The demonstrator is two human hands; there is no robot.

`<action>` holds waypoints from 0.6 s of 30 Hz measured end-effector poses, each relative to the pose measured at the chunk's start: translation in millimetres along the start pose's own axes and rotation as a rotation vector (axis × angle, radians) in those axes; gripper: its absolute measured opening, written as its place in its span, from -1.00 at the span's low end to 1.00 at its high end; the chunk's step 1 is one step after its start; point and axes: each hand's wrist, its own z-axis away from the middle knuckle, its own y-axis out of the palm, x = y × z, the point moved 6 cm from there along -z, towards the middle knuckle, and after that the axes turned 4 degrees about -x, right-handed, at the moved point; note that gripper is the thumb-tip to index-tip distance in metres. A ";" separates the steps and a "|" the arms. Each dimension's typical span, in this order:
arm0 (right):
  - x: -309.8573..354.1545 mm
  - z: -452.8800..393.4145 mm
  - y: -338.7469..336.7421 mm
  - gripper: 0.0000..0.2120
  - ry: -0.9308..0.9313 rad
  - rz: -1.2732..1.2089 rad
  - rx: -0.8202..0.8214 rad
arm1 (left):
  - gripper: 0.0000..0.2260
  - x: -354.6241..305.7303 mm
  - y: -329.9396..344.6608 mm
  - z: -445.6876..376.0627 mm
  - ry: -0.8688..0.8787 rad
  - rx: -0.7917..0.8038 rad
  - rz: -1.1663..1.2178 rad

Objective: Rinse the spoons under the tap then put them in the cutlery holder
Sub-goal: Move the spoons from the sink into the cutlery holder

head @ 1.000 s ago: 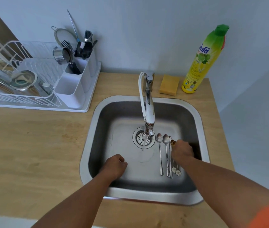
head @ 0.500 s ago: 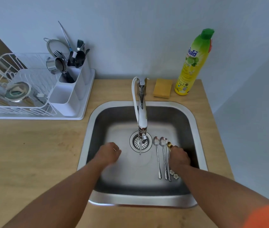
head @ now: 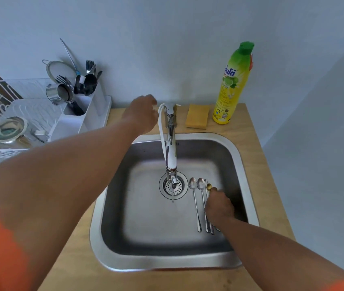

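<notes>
Steel spoons (head: 201, 203) wait under your right hand (head: 219, 206), seemingly gathering their handles, while your loosely curled, empty left hand (head: 140, 114) reaches for the tap (head: 170, 141).

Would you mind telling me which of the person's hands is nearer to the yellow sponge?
The left. The left hand is up by the tap's base, just left of the sponge on the counter; the right hand is down in the sink on the spoons.

Left arm: stretched far forward, forearm bare, orange sleeve at the near edge.
Left hand (head: 141, 113): raised, fingers loosely curled, nothing visibly held.
Right arm: reaching forward and down.
Right hand (head: 219, 205): knuckles up, fingers curled downward.
</notes>
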 end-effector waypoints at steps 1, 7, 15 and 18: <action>1.1 2.1 1.2 -0.72 -0.001 -0.007 0.007 | -0.67 -11.0 0.9 -3.1 0.056 0.003 -0.019; 4.3 14.8 15.0 -0.78 -0.053 -0.002 0.074 | -0.53 -43.5 20.4 6.0 0.249 0.102 -0.103; -2.6 17.4 16.5 -0.76 -0.051 0.000 0.075 | -0.31 -29.5 35.3 38.2 0.255 0.069 -0.156; -1.1 15.2 13.8 -0.79 -0.047 -0.022 0.074 | -0.46 -26.1 29.5 51.5 0.275 -0.103 -0.011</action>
